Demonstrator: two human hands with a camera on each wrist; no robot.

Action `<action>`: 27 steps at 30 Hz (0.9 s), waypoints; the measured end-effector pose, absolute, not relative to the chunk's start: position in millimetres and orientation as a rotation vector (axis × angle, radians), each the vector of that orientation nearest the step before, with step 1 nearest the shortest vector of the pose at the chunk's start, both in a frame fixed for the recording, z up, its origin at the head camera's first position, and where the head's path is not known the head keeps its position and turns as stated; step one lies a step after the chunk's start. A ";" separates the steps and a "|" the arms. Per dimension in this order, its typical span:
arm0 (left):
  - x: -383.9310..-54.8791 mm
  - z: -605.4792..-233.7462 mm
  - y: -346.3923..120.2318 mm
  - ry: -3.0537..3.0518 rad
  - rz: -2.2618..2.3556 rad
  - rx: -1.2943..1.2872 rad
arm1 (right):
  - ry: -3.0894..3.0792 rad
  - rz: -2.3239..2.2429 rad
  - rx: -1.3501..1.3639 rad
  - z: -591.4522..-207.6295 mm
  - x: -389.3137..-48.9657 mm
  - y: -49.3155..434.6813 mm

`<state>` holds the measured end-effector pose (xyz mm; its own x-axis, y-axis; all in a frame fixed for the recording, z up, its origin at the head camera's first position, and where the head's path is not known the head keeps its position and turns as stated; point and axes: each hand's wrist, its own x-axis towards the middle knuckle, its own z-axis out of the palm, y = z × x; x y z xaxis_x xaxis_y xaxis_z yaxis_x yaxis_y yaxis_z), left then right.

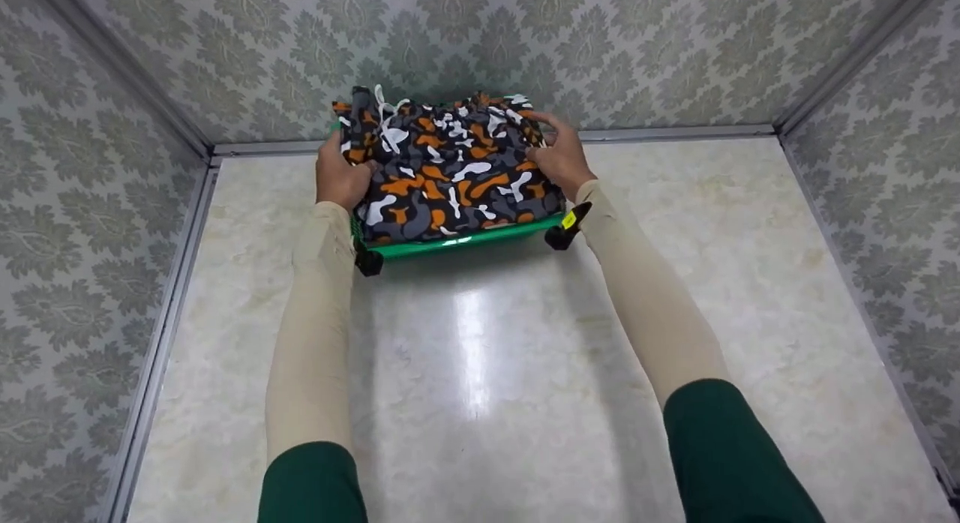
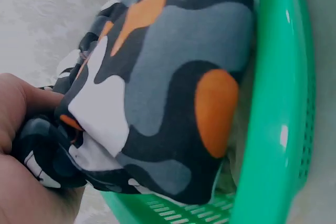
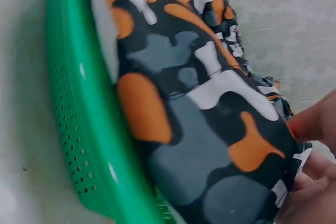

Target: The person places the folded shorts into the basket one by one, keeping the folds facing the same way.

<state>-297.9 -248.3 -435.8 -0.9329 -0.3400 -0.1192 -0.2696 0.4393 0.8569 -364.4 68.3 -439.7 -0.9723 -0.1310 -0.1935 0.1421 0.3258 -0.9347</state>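
Note:
A folded garment (image 1: 450, 185) in black, grey, orange and white camouflage cloth lies in a green plastic basket (image 1: 465, 242). White drawstrings (image 1: 384, 106) stick up at its back left. My left hand (image 1: 343, 174) grips the garment's left side; in the left wrist view, cloth bunches between thumb and fingers. At the opposite end my right hand (image 1: 561, 157) pinches the cloth's edge, as the right wrist view shows. The basket's front rim (image 3: 100, 129) is uncovered, while its inside is mostly hidden under the cloth.
The basket stands on a pale marbled surface (image 1: 480, 448) near its back edge. Behind it rises a wall with leaf-patterned paper (image 1: 465, 43), and similar panels flank both sides. Metal strips (image 1: 675, 134) run along the edges.

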 end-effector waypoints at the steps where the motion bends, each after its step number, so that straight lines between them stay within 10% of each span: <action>1: -299.3 -438.2 -248.7 -2.640 -1.492 0.576 | 2.407 -1.665 -0.015 -443.2 -365.2 66.6; 14: -286.7 -457.2 -214.1 -3.005 -0.388 0.095 | 2.783 -0.641 -0.750 -448.8 -342.9 45.5; 27: -304.0 -506.1 -207.0 -3.612 -0.358 0.136 | 2.451 -0.395 -0.631 -485.4 -353.0 30.4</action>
